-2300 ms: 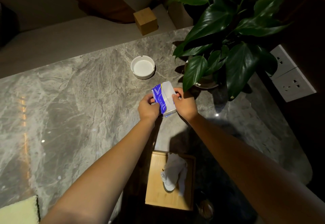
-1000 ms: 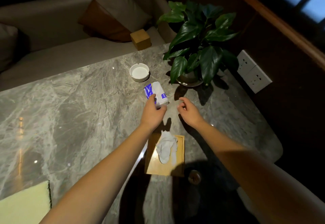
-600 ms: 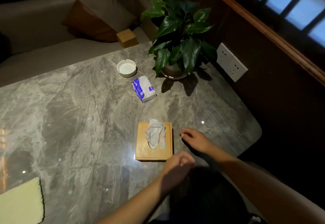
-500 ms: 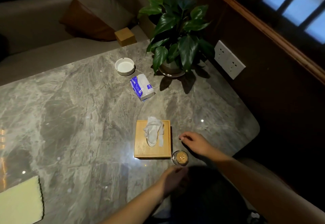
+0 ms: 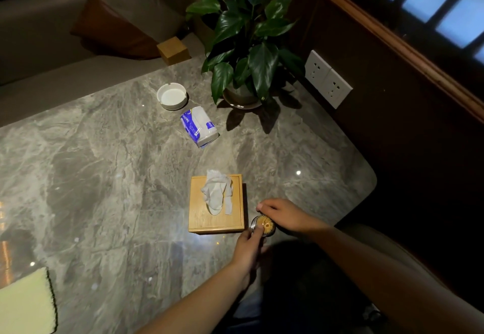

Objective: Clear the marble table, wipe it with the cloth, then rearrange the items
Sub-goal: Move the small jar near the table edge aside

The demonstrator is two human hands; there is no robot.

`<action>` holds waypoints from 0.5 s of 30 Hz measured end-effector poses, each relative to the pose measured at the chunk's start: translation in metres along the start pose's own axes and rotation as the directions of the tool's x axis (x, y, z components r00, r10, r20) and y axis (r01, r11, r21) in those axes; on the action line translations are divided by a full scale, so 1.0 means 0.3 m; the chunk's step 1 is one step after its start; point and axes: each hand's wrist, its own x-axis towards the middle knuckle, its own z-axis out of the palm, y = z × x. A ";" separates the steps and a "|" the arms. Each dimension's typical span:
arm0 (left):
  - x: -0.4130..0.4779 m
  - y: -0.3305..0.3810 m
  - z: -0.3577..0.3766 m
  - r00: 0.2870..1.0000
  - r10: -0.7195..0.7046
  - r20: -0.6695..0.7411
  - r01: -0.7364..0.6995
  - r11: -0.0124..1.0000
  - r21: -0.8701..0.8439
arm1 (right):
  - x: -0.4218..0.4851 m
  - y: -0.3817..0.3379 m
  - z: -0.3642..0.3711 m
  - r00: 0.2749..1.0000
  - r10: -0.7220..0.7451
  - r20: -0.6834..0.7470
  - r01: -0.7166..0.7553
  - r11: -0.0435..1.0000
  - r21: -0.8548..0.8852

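- A pale cloth point(image 5: 25, 305) lies at the near left corner of the marble table point(image 5: 104, 176).
- A wooden block point(image 5: 173, 50) sits on the sofa seat beyond the far edge.
- A white ashtray point(image 5: 172, 96) stands near the far edge, with a blue-and-white tissue pack point(image 5: 199, 126) just beside it, lying tilted.
- A wooden tissue box point(image 5: 216, 204) sits nearer, a tissue sticking out of its top.
- The left hand point(image 5: 247, 251) reaches from below, fingers curled, one fingertip touching the rim of a small round jar point(image 5: 263, 225) that stands just right of the box.
- The right hand point(image 5: 285, 218) cups the jar's far and right side, fingers bent round it.
- A potted plant point(image 5: 242, 45) stands at the far right, wall sockets point(image 5: 327, 78) beside it.
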 end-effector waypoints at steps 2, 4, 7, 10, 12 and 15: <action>0.013 0.008 0.022 1.000 0.002 0.004 -0.002 1.000 -0.013 | 0.002 0.002 -0.015 1.000 -0.021 0.004 0.021 1.000 -0.005; 0.022 0.025 0.049 1.000 -0.016 0.013 0.016 1.000 -0.026 | 0.004 0.006 -0.035 1.000 -0.027 -0.007 0.027 1.000 -0.003; 0.047 0.056 0.093 0.999 -0.027 0.033 0.028 0.999 -0.044 | 0.015 0.015 -0.070 0.999 0.008 -0.047 -0.004 0.995 0.098; 0.075 0.088 0.136 0.999 0.001 0.037 0.001 0.999 -0.034 | 0.032 0.022 -0.112 0.997 0.016 -0.075 -0.001 0.980 0.198; 0.095 0.111 0.162 0.999 0.010 0.037 -0.008 1.000 -0.030 | 0.050 0.027 -0.142 0.997 0.015 -0.079 -0.002 0.988 0.157; 0.128 0.153 0.205 0.999 0.011 0.033 -0.010 0.999 -0.031 | 0.085 0.037 -0.184 0.993 0.032 -0.113 -0.017 0.991 0.135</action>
